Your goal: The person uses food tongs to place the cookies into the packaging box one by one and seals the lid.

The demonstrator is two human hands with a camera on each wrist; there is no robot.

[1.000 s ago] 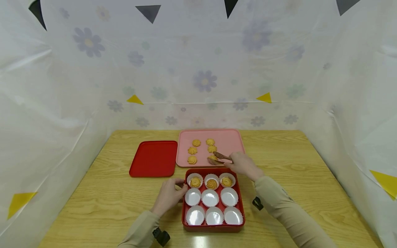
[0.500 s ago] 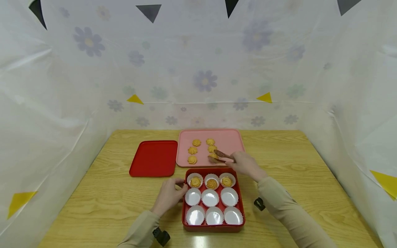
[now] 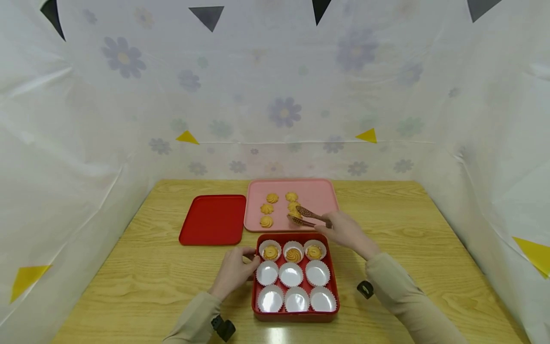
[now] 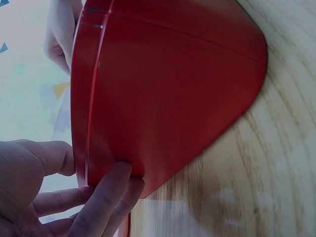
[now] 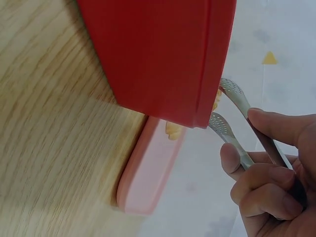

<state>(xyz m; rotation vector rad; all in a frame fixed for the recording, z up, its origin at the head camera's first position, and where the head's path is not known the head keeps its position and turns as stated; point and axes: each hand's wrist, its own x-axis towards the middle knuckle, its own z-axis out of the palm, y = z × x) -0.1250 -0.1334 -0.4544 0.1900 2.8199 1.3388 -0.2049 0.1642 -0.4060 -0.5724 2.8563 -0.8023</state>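
Note:
My right hand (image 3: pixel 345 231) holds brown tongs (image 3: pixel 315 217) over the pink tray (image 3: pixel 318 196). The tong tips stand apart around a swirled cookie (image 3: pixel 295 215) at the front of the right-hand column. In the right wrist view, fingers and thumb close round the tongs (image 5: pixel 266 140), and the red box (image 5: pixel 153 54) hides part of the cookies. My left hand (image 3: pixel 235 270) holds the red box (image 3: pixel 296 317) near its back left corner, some fingertips against the outer wall and one digit at the rim. Cookies sit in the back row of white paper cups (image 3: pixel 290 274); the nearer cups show bare bottoms.
Left of the pink tray lies a flat red tray or lid (image 3: pixel 213 220). Two short columns of cookies (image 3: pixel 267 209) lie on the pink tray, behind the box. White flowered sheeting (image 3: pixel 283 95) encloses the wooden table (image 3: pixel 142 282) at the back and sides.
My right hand has shifted slightly right and the tongs have turned a little, their tips still about the front cookie. The left hand and the box have not moved.

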